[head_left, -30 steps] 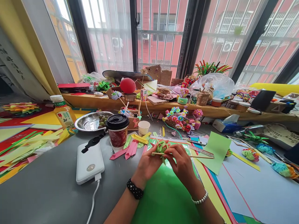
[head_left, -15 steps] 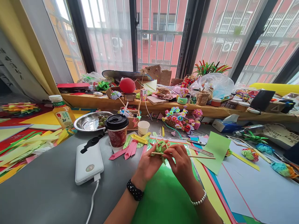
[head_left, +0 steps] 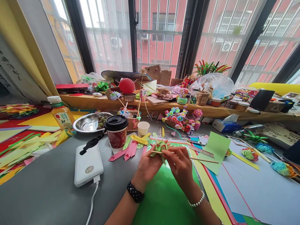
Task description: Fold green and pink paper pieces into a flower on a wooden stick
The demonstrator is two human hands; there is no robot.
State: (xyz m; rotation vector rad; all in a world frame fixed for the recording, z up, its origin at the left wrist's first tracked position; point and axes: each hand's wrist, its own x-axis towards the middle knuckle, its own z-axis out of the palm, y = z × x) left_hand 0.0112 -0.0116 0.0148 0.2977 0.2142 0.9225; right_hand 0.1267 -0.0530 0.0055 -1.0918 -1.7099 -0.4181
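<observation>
Above the mat (head_left: 161, 200), a paper flower (head_left: 161, 146) is held by the left hand (head_left: 150, 165); a stick (head_left: 203, 160), pinched by the right hand (head_left: 180, 162), is tilted further, implying ongoing work

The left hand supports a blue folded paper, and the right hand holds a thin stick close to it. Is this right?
Only the colour is wrong: the head view shows green folded paper. The left hand does support it; the right hand holds the stick close by.
</observation>
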